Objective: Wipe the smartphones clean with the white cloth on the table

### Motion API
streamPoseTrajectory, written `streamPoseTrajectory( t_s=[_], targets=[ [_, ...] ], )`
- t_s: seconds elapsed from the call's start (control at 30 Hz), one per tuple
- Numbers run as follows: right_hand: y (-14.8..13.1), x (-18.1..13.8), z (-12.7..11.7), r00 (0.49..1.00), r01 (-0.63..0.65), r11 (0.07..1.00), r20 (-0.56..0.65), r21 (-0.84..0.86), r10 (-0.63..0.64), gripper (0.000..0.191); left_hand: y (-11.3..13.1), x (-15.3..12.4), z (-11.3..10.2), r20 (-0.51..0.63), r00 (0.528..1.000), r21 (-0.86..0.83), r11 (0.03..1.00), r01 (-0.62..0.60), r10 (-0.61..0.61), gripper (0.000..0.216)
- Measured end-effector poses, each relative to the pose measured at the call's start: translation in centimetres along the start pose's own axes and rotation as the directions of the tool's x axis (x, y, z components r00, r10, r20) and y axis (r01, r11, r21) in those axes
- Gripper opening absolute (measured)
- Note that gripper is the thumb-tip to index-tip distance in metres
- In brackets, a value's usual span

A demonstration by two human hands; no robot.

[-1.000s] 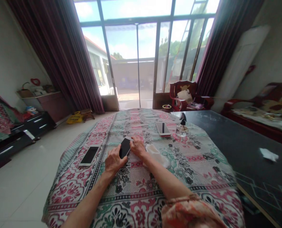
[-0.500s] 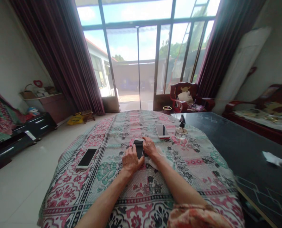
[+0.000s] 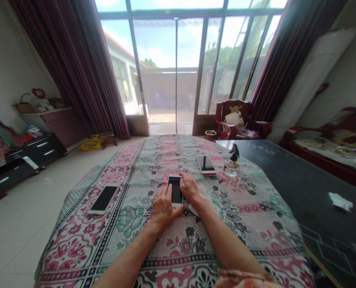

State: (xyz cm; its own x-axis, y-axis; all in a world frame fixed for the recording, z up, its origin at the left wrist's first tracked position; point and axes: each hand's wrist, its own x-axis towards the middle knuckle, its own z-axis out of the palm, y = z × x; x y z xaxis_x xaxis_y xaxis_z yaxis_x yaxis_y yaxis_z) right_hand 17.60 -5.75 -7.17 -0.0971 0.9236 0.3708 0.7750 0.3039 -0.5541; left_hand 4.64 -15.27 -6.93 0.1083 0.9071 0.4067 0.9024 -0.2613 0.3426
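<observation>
A white smartphone (image 3: 177,195) with a dark screen lies on the patterned tablecloth between my two hands. My left hand (image 3: 162,206) grips it along the left edge, its fingers reaching over the side and its thumb at the bottom edge. On the right edge, near the top corner, my right hand (image 3: 189,187) is closed on the same phone. Beneath my right wrist is a white cloth or tissue (image 3: 210,203), partly hidden. Left of my hands lies another white phone (image 3: 104,199); a third phone (image 3: 206,165), with red under its edge, is beyond my right hand.
A clear glass bottle with a black top (image 3: 232,165) stands at the table's far right. Beside the cloth-covered table (image 3: 130,248) is a dark table (image 3: 270,168) bearing a crumpled white paper (image 3: 341,201). A red wooden chair (image 3: 233,116) stands by the glass doors.
My left hand has slid slightly left and down, showing more of the phone, which now sits straighter. My right hand stays at its edge. The view has tilted down a little.
</observation>
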Motion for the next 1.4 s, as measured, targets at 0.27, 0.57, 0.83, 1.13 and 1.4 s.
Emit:
streamPoseTrajectory(
  t_s=[0.27, 0.57, 0.83, 1.13, 1.4],
  targets=[
    [0.4, -0.1, 0.7, 0.999, 0.013, 1.000, -0.048, -0.012, -0.014, 0.039, -0.4, 0.7, 0.4, -0.043, 0.999, -0.072, 0.997, 0.011, -0.014, 0.094],
    [-0.1, 0.3, 0.1, 0.995, -0.043, 0.999, -0.095, -0.001, 0.043, 0.044, -2.4, 1.4, -0.5, 0.043, 0.997, -0.191, 0.980, -0.058, 0.067, 0.089],
    [-0.5, -0.4, -0.1, 0.999, -0.040, 0.998, -0.017, -0.043, 0.039, 0.041, -2.4, 1.5, 0.7, -0.021, 1.000, -0.111, 0.994, -0.023, 0.021, 0.089],
    [-0.8, -0.2, 0.0, 0.997, -0.061, 0.998, -0.057, -0.029, 0.059, 0.041, -2.6, 1.6, 1.1, -0.039, 0.999, -0.114, 0.994, 0.005, -0.010, 0.090],
    [-1.1, -0.6, -0.5, 0.999, -0.039, 0.998, -0.028, -0.047, 0.038, 0.038, -2.5, 1.6, 1.0, -0.031, 0.999, -0.106, 0.994, 0.012, -0.015, 0.087]
  ],
)
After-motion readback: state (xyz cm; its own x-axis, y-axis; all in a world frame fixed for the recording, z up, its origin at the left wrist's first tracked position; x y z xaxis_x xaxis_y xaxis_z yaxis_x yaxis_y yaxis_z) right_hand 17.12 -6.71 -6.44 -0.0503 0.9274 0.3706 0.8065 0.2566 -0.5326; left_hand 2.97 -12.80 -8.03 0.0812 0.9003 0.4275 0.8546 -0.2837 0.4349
